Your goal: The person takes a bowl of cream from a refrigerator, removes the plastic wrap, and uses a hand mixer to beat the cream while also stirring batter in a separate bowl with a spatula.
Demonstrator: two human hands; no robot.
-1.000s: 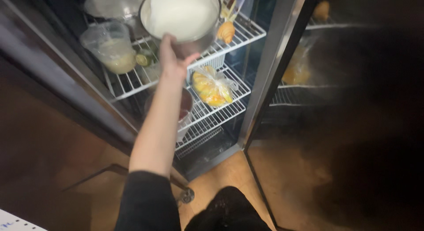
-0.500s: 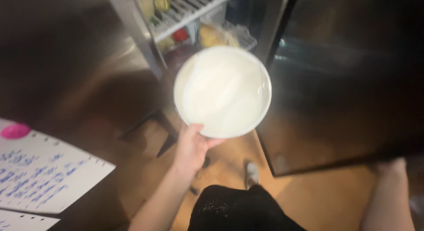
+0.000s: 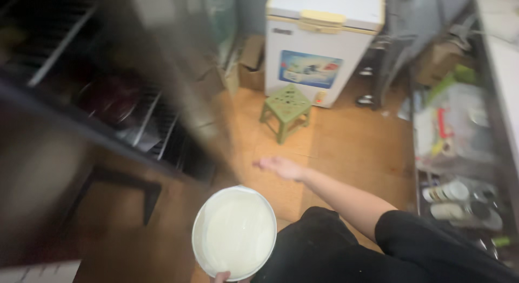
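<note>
At the far left we see dark wire shelves (image 3: 146,126), blurred by motion; half a second ago the view faced the open fridge, and now it has swung away toward the room. Our left hand (image 3: 227,276) shows only its fingertips at the bottom edge, its grip closed on the rim of the white bowl (image 3: 234,232) of pale liquid, now held low beside our dark clothing. Our right hand (image 3: 281,168) has come forward, open and empty, over the orange floor (image 3: 346,147). Beyond stand a green stool (image 3: 286,105) and a white chest freezer (image 3: 323,42); cluttered shelves with bottles (image 3: 448,192) line the right.
</note>
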